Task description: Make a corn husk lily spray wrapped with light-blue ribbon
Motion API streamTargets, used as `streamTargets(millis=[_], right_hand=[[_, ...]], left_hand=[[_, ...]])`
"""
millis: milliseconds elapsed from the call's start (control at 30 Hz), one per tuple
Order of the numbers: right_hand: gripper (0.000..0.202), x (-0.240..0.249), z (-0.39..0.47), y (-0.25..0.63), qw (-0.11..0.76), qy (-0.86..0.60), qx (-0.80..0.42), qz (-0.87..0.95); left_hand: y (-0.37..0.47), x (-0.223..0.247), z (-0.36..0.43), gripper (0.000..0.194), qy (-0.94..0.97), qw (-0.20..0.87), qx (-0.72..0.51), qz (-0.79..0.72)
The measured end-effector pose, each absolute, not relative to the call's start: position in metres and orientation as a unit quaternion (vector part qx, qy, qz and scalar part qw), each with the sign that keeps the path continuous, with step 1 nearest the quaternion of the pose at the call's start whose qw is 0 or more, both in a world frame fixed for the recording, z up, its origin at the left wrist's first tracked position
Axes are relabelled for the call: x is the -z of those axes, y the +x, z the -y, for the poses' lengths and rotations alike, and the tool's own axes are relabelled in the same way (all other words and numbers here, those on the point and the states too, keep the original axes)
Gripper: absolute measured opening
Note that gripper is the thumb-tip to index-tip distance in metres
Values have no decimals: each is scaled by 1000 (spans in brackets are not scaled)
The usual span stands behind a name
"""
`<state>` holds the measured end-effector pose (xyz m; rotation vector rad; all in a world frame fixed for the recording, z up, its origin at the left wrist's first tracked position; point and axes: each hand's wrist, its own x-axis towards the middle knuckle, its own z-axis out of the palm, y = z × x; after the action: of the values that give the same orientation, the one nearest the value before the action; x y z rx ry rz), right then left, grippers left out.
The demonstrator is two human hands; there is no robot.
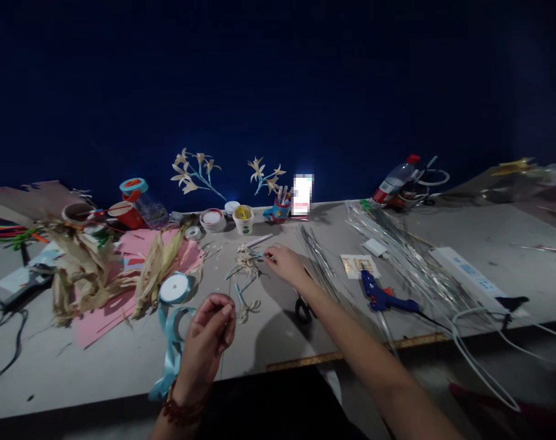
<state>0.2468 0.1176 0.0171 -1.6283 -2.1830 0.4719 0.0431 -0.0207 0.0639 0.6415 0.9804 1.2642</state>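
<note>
"Along the middle of the grey tabletop (278, 342), what lies under the hands?"

"Small dried-husk flowers on pale blue wrapped stems (247, 261), heaped loosely. One similar single straw-coloured flower (249, 310) sits apart, nearer the left hand (211, 327)."

"And how are the hands set?"

"The right hand (285, 264) has its thumb and fingertips drawn close at the end of a blue stem. The left is loosely curled above the table edge, thumb against the fingers. It's dim and soft there, so I can't tell whether the right grips the stem or merely touches it, or whether the left pinches a thin strand."

"How would you handle them well?"

"By the wrapped stem, never the petals; dry husk probably cracks. Free one stem slowly, since the heap looks ready to snag, and steady the rest with the other hand."

"Anything in the way?"

"Black-handled scissors (302, 310) lie just beside the right forearm, so I'd keep the wrist high."
</note>
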Motion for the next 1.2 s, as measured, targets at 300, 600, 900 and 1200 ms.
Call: streamTargets(millis=[300,600,900,1200], right_hand=[[16,-3,-147,225,199,-572,-147,782],[25,3,-147,268,290,-590,-194,728],[13,-1,-124,273,216,-564,-208,770],[12,-4,-156,247,159,-576,-152,788]], left_hand=[[29,-56,30,21,262,653,-555,-444],[41,-58,20,26,261,667,-543,-438],[36,-58,23,29,255,636,-561,-464],[34,-58,24,26,266,633,-563,-460]])
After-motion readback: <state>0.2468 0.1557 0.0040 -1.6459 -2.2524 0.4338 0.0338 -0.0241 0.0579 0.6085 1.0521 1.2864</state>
